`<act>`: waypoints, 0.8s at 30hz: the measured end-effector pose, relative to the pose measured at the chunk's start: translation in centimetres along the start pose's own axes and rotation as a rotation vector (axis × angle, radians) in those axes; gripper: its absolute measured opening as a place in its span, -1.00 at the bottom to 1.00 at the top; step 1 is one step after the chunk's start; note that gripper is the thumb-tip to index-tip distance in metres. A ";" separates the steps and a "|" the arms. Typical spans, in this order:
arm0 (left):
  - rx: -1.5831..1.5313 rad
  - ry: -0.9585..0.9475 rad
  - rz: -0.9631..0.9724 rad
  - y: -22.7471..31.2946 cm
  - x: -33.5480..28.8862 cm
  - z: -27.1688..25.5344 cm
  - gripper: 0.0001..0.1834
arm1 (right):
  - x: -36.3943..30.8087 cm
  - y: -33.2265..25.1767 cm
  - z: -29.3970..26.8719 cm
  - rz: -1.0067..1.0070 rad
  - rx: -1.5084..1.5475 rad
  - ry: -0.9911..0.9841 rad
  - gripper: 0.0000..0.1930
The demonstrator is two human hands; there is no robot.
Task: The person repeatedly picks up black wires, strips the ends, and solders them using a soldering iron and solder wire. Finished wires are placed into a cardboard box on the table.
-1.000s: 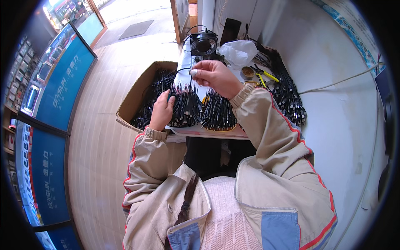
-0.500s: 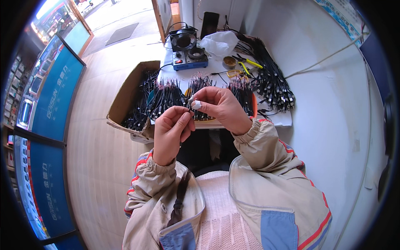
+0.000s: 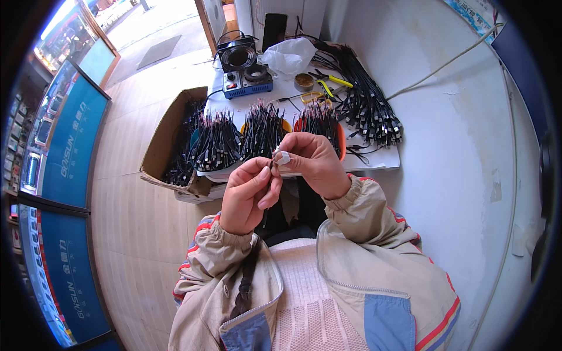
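My left hand is closed in a pinch around a thin black cable, whose tail hangs below the fingers. Just above and to the right, my right hand pinches the cable's upper end, which the fingertips mostly hide. White tape wraps the tip of the right thumb. Behind the hands stand upright bundles of short black cables with bare pinkish wire ends: a left bundle, a middle bundle and a right bundle in an orange container.
A cardboard box of cables stands at the left. On the white table are a blue-based solder pot or heater, a clear plastic bag, a small round tin, yellow-handled pliers and a large cable pile.
Both hands have moved slightly down in the picture while staying together on the cable. More of the cable's tail shows below my left hand. The whole view has shifted a little.
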State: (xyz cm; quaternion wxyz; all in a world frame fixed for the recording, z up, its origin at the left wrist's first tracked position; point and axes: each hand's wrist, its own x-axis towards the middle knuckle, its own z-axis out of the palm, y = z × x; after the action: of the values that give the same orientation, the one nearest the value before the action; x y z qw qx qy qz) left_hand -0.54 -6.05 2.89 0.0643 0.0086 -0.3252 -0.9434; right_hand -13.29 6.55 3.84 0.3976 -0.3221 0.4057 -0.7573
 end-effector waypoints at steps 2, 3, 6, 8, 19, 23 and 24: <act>0.066 0.040 0.036 -0.4 -0.2 -0.2 -0.84 | -0.3 0.5 -0.2 0.089 0.143 -0.023 -0.89; 0.151 0.074 0.066 -0.6 -0.4 -0.3 -0.84 | -0.5 0.7 -0.4 0.180 0.241 -0.044 -0.88; 0.352 0.110 0.142 -1.5 -0.8 -0.9 -0.84 | -1.3 1.7 -0.4 0.414 0.400 0.005 -0.87; 0.395 0.136 0.148 -1.8 -0.9 -1.6 -0.83 | -1.3 2.4 -0.8 0.460 0.374 0.021 -0.84; 0.242 0.340 0.200 -1.6 0.5 -4.8 -0.83 | 7.5 5.8 -8.7 0.067 -1.687 0.270 -0.82; 0.207 0.374 0.248 -1.6 1.0 -5.4 -0.82 | 7.6 5.6 -7.8 0.037 -1.627 0.294 -0.83; 0.207 0.369 0.232 -1.4 1.1 -5.6 -0.82 | 7.3 5.0 -7.2 0.027 -1.547 0.307 -0.83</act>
State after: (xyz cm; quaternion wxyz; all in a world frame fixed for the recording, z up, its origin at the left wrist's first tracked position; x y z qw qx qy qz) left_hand -1.46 -8.55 -2.33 0.2296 0.1502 -0.4016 -0.8738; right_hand -20.85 1.07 -2.68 0.0092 -0.3944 0.8716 -0.2911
